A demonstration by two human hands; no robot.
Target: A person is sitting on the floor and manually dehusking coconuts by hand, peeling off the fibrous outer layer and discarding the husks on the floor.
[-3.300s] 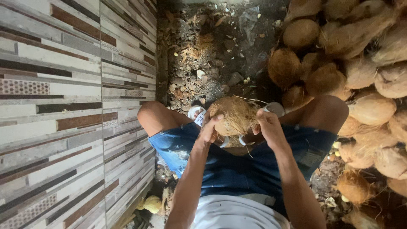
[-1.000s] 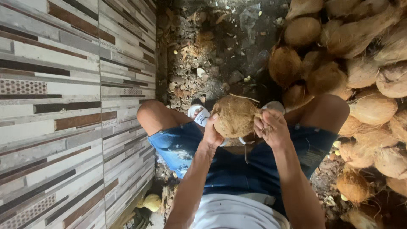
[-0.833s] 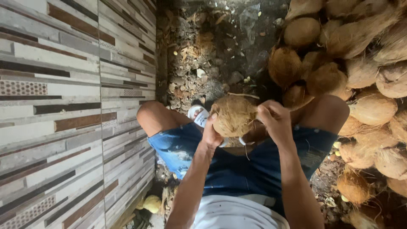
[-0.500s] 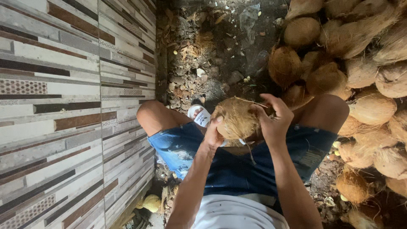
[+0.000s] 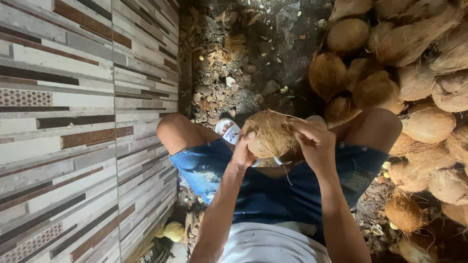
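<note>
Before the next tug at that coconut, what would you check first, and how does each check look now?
1. Left hand braces the coconut: ok.
2. Right hand grips fibre at its top right: ok.
3. Coconut sits above the lap, between the knees: ok.
4. Whatever supports it from below: cannot tell, hidden.
5. Piled coconuts crowd the right elbow side: not ok.
6. Tiled wall leaves the left arm room: ok.
</note>
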